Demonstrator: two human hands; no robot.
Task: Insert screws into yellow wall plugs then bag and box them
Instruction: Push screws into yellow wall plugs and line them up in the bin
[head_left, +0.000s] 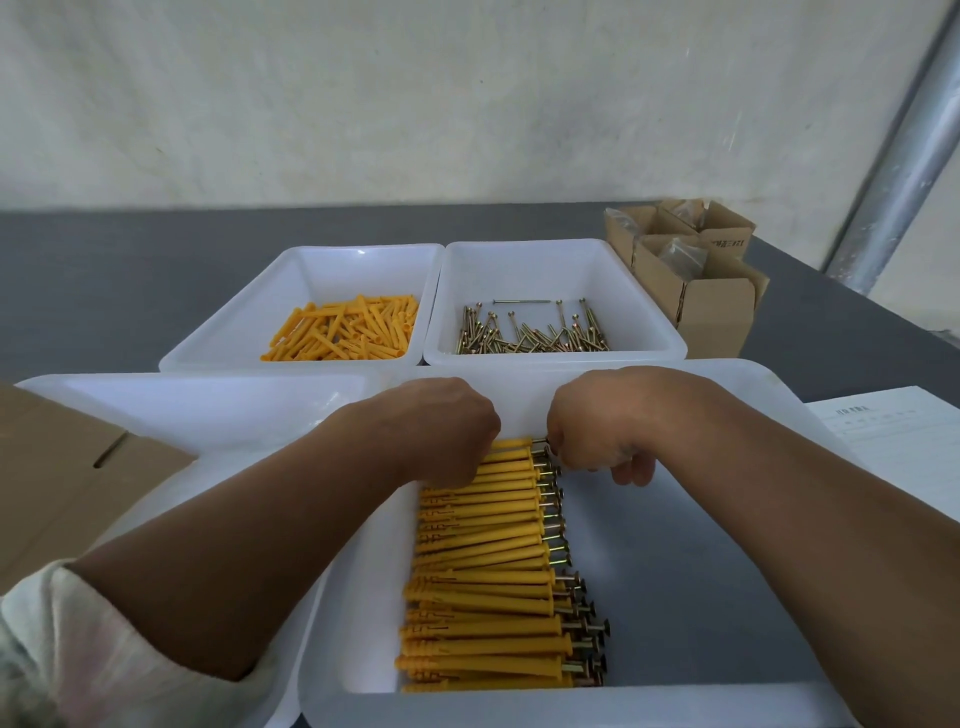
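- In the near white tray (571, 701), a long row of assembled plugs (488, 571) lies side by side, yellow bodies to the left and screw heads to the right; both hands work at its far end.
- Risk: the screws look only part-seated, their shanks showing. If a bunch is lifted by the heads alone, a screw could slide out of its plug.
- Risk: the row lies loose, so squeezing a bunch from both ends could fan it out, roll neighbours out of line and spoil a count.
- The left hand (447, 426) sits knuckles-up over the plug tips at the far end. Its fingers bend down out of sight, so I cannot tell whether they grip or only press.
- The right hand (597, 421) has its fingers (563, 460) tightly curled against the screw heads of the farthest few, pinching them.
- Loose yellow plugs (343, 332) and loose screws (530, 332) wait in the two far tubs; cardboard boxes (717, 306) stand at the right.
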